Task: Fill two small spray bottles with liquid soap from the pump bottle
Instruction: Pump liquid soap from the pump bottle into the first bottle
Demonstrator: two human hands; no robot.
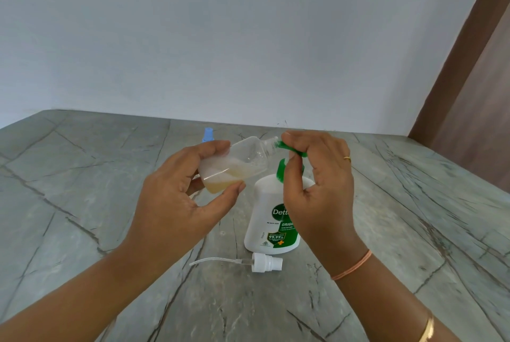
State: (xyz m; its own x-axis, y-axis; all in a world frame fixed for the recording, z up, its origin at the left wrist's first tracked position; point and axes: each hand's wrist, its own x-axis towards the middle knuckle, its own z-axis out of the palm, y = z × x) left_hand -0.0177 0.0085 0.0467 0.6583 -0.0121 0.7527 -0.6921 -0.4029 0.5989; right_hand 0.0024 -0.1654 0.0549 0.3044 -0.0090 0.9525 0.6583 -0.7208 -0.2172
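Our left hand [179,195] grips the part-filled spray bottle [237,162], tilted, above the tabletop [82,176] toward its far edge; our right hand [323,184] pinches the pump [284,145]. We should hold neck against spout and press slowly.

Mid-frame, L hand [176,198] held small spray bottle [237,165] tilted, neck at green nozzle of pump bottle [271,220], yellowish soap inside. R hand [317,176] pinched the pump head. White spray cap [265,263] w/ tube lay below centre; blue sprayer top [207,134] peeked above L hand.
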